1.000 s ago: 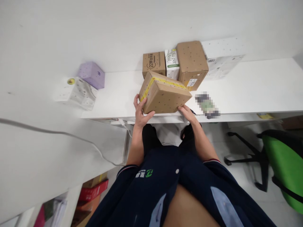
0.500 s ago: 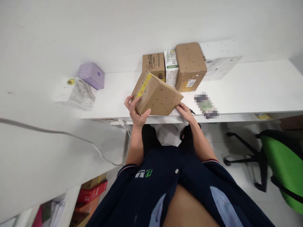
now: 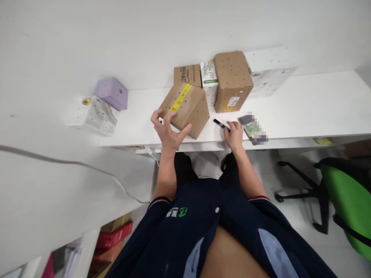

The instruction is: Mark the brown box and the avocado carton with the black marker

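A cardboard box [image 3: 194, 114] with yellow tape sits turned at an angle on the desk. My left hand [image 3: 168, 131] grips its near left corner, thumb on the front side and fingers spread over the top. To the right of that box lies a black marker pen [image 3: 219, 122], its far end pointing left. The fingers of my right hand [image 3: 234, 135] are closed round the pen's near end, low against the desk top. Just right of this hand is a phone-like item [image 3: 246, 120], mostly pixelated.
Along the wall stand a printed brown carton [image 3: 187, 73], a white "Super Meal" box [image 3: 209, 73], a taller cardboard carton [image 3: 234, 77] and a white box [image 3: 269, 73]. A purple box [image 3: 113, 92] is at left. A green chair [image 3: 344, 204] stands at right on the floor.
My right hand has left the cardboard box, moved right and taken hold of the marker pen. The box has turned and come down onto the desk, with my left hand still at its corner.
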Demonstrator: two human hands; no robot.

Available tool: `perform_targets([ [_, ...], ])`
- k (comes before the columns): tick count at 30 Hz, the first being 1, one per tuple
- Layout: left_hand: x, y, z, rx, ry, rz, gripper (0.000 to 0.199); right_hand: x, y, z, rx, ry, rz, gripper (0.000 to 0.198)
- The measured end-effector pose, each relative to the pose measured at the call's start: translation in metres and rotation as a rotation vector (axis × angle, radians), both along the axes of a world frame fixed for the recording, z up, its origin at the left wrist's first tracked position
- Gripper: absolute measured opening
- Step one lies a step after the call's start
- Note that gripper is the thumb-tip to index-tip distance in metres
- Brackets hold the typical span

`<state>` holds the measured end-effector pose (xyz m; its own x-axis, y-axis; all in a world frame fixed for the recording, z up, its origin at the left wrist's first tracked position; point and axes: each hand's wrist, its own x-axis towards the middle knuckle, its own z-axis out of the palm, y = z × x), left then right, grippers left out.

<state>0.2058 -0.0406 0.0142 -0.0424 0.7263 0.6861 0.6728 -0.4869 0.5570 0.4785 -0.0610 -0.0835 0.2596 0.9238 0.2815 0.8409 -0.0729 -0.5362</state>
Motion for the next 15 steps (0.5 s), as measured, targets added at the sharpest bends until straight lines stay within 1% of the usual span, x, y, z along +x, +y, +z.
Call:
perform_targets([
  [2,0.008,0.005,0.005,-0.063,0.011,-0.006,0.07,0.001,-0.003,0.003,-0.115,-0.131,-0.026,0.04],
  [4,0.014,0.009,0.008,-0.119,0.017,-0.018,0.075,-0.001,-0.006,0.002,-0.186,-0.173,-0.047,0.038],
  [6,0.018,0.014,0.009,-0.147,0.012,-0.036,0.078,-0.002,-0.007,0.0,-0.193,-0.186,-0.058,0.037],
  [8,0.019,0.017,0.004,-0.144,0.003,-0.051,0.085,-0.004,-0.008,-0.003,-0.18,-0.193,-0.067,0.036],
  [10,0.018,0.02,-0.006,-0.114,-0.023,-0.048,0.1,-0.005,-0.008,-0.004,-0.183,-0.199,-0.081,0.037],
  [13,0.016,0.021,-0.03,-0.074,-0.101,-0.029,0.125,-0.007,-0.007,-0.003,-0.202,-0.206,-0.101,0.038],
  [15,0.016,0.02,-0.047,-0.079,-0.147,-0.021,0.131,-0.008,-0.007,-0.003,-0.214,-0.207,-0.108,0.037],
])
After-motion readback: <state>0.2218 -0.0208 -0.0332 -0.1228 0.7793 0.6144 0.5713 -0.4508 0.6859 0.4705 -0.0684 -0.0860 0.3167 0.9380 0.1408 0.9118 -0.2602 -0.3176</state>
